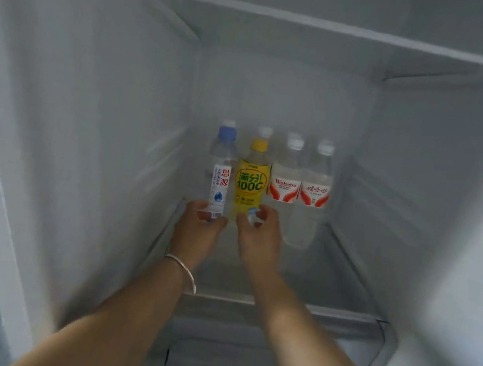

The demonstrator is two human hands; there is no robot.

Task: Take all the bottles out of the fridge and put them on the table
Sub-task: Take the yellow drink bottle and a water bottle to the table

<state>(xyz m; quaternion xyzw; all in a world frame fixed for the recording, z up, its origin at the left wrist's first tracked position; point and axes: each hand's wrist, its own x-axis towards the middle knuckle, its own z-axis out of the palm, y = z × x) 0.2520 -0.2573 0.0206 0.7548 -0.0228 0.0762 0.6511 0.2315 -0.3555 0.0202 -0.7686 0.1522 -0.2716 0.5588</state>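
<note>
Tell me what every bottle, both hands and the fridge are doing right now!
Blue-capped water bottle: upright on the shelf, capped, base gripped by the left hand.
Yellow bottle: upright, capped, base gripped by the right hand.
Two red-labelled water bottles and: upright, capped, untouched.
Bottles behind: only caps show.
Fridge: open.

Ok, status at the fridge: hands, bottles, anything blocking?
Left hand grips blue-cap bottle. Right hand closing on yellow bottle. Two red-label bottles upright alongside, more caps behind. Nothing blocking the shelf.
</note>
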